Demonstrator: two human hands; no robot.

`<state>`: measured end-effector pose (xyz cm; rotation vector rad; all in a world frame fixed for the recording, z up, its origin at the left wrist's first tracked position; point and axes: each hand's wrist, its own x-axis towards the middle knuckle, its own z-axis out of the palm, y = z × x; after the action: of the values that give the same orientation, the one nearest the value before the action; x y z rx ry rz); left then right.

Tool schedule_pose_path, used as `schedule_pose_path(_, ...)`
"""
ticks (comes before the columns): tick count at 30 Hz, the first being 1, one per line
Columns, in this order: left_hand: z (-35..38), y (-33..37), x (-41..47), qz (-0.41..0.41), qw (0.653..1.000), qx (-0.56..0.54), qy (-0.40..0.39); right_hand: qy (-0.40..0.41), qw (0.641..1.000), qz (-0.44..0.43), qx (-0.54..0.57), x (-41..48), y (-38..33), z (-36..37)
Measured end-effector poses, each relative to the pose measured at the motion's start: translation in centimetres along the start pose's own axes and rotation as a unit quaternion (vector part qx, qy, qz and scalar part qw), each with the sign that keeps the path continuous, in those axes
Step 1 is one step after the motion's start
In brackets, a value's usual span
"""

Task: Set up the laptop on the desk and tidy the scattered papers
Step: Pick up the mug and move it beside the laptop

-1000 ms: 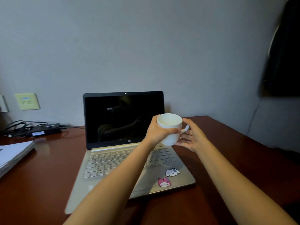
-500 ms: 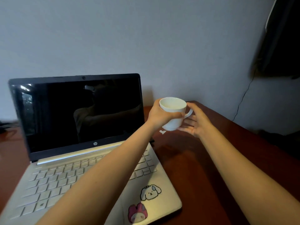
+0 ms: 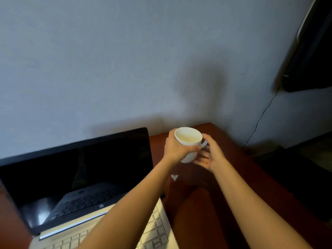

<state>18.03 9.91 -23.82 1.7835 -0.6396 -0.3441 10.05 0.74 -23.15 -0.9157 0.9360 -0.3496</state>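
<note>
Nearest to us, at the left, the open laptop (image 3: 80, 186) stands on the red-brown desk (image 3: 194, 203). Farther on, our left hand (image 3: 177, 148) grips the white cup (image 3: 188, 139) above the desk. Our right hand (image 3: 212, 155) is just beside the cup's handle, fingers nearly straight. A grey wall (image 3: 107, 69) is behind.
</note>
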Motion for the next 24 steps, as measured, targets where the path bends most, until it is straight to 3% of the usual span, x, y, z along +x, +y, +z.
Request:
schedule_pose_path(12,0.2,5.3,3.1,-0.012,0.998,0.029,-0.048,0.054,0.998,0.014,0.017,-0.7,-5.6,0.5)
schedule_pose_path(24,6.9,6.2,10.3,-0.039,0.996,0.001,-0.074,0.087,0.996,0.01,0.002,7.2,-11.2,-2.8)
